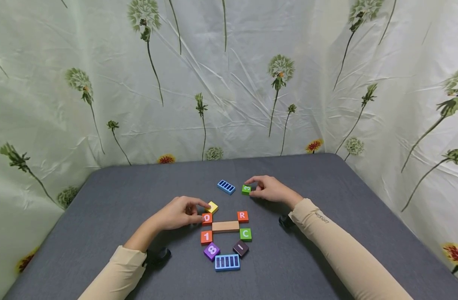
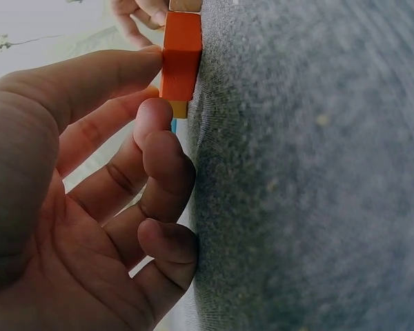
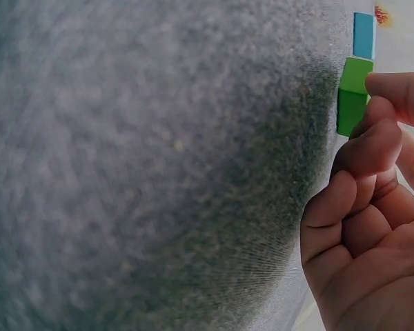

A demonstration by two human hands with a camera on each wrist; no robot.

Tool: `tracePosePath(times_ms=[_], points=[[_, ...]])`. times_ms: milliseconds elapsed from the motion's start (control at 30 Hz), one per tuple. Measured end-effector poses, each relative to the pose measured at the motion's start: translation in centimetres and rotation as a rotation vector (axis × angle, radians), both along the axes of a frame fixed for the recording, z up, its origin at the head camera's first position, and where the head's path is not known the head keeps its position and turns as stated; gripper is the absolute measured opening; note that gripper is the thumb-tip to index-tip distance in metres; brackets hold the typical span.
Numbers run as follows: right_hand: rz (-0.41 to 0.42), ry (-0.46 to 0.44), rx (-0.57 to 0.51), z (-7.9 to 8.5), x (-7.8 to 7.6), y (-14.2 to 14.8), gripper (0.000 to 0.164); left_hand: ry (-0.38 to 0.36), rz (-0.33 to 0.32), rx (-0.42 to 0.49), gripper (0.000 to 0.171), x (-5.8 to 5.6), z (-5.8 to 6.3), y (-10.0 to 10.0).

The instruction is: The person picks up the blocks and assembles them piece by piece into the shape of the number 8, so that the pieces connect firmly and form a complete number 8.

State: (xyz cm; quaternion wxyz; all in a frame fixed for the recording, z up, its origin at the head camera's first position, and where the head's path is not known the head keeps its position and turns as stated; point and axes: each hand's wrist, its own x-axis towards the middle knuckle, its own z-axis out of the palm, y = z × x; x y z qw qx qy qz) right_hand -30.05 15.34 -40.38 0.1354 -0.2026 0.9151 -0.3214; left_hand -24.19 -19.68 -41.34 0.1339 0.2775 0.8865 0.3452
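Observation:
On the grey table, my left hand point(image 1: 181, 213) reaches the left side of a block arrangement. Its index fingertip touches a yellow block point(image 1: 212, 207), and its thumb touches the orange block marked 0 point(image 1: 207, 218). In the left wrist view that orange block point(image 2: 182, 55) hides most of the yellow one, while the other fingers curl loosely. Farther back, my right hand point(image 1: 271, 189) pinches a green block marked 3 point(image 1: 246, 189) between thumb and index finger. The right wrist view shows this green block point(image 3: 355, 96) at the fingertips, low against the table.
A blue barred block point(image 1: 226, 187) lies left of the green 3. Nearer are a plain wooden bar point(image 1: 225, 226), orange R point(image 1: 242, 216), green C point(image 1: 245, 234), orange 1 point(image 1: 206, 237), purple 8 point(image 1: 211, 251), a dark block point(image 1: 241, 248) and another blue barred block point(image 1: 227, 262).

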Motion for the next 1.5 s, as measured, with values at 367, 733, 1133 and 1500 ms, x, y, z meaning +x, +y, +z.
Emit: tracePosePath(times_ms=[367,733,1133,1500], points=[[0.009,0.055,0.015,-0.36,-0.11,-0.31,0.032,0.009,-0.024,0.016,0.033,0.00,0.14,-0.17],[0.004,0.069,0.022,-0.35,0.15,-0.44,0.035,-0.010,-0.015,0.026,0.034,0.01,0.12,-0.11],[0.042,0.038,0.034,-0.15,0.21,-0.07,0.036,-0.002,-0.013,0.019,0.033,0.14,0.09,-0.15],[0.068,0.053,0.049,-0.32,0.39,0.06,0.030,-0.001,-0.006,0.019,0.034,0.24,0.05,-0.07]])
